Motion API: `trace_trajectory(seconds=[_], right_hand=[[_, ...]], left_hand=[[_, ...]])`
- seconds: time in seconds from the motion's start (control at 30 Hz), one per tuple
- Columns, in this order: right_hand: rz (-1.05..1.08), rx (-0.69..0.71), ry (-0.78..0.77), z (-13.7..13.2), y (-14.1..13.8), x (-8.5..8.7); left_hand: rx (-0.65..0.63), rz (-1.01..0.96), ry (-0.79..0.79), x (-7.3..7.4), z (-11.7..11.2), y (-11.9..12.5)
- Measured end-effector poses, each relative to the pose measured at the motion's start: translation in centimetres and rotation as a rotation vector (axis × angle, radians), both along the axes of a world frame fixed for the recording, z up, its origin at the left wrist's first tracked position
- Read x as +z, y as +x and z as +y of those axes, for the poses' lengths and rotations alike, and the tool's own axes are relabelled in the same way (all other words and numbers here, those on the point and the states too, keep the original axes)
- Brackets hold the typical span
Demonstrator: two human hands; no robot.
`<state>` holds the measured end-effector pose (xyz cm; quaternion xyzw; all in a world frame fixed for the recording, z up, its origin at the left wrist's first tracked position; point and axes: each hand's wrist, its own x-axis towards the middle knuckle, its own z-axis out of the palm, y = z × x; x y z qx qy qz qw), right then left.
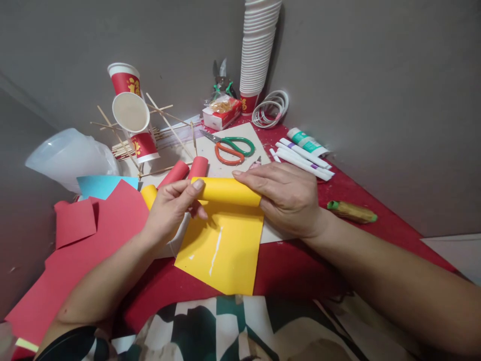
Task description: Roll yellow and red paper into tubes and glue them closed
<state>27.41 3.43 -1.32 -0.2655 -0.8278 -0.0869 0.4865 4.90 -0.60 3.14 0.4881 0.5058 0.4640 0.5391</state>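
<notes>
Grey walls stand behind a red table. Over its front part, the left hand pinches one end of the half-rolled yellow craft paper; the right hand grasps the other end. It is probably light, flexible, easily creased; gentle holding at both ends seems best.

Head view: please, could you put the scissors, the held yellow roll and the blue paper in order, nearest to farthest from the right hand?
1. Held yellow roll: touching the right hand.
2. Scissors: beyond the roll.
3. Blue paper: far left.
</notes>
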Motion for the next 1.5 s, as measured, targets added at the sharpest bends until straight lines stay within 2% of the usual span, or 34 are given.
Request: trace_trajectory(seconds=[0.07,0.13,0.23,0.3,0.4,0.47,0.57,0.8,1.03,1.23,1.37,1.5], right_hand=[[0.036,-0.004,-0.079,0.2,-0.2,0.0],[0.131,-0.028,-0.194,0.3,-0.5,0.2],[0.411,-0.036,-0.47,0.2,-0.7,0.9],[0.603,0.034,-0.753,0.0,-0.7,1.5],[0.73,0.203,-1.14,-0.5,-0.6,2.3],[0.77,0.288,-1.282,-0.7,-0.6,2.5],[0.836,0.385,-1.408,-0.7,-0.9,2.4],[0.9,0.489,-1.529,-0.5,-0.9,1.8],[0.88,0.549,-1.547,-0.6,-1.0,2.1],[0.905,0.508,-1.534,-0.6,-1.2,2.6],[0.861,0.48,-1.546,-0.7,-1.1,2.7],[0.858,0.491,-1.574,-0.6,-1.0,2.4]], left_hand=[[-0.015,-0.022,0.005,-0.2,0.2,0.0],[0.043,-0.042,0.07,-0.3,0.4,-0.1],[0.127,-0.053,0.186,-0.5,0.7,-0.4],[0.158,-0.037,0.248,-0.6,0.7,-0.5],[0.176,0.03,0.338,-1.0,0.4,-0.1],[0.172,0.077,0.381,-1.2,0.1,0.3],[0.144,0.109,0.396,-1.3,-0.4,0.7],[0.032,0.043,0.275,-1.4,-0.4,0.5],[0.002,0.049,0.31,-1.2,-0.5,0.5],[-0.023,0.148,0.348,-1.5,-0.7,0.2],[-0.018,0.139,0.306,-1.6,-0.6,0.2],[-0.004,0.146,0.328,-1.5,-0.6,0.3]])
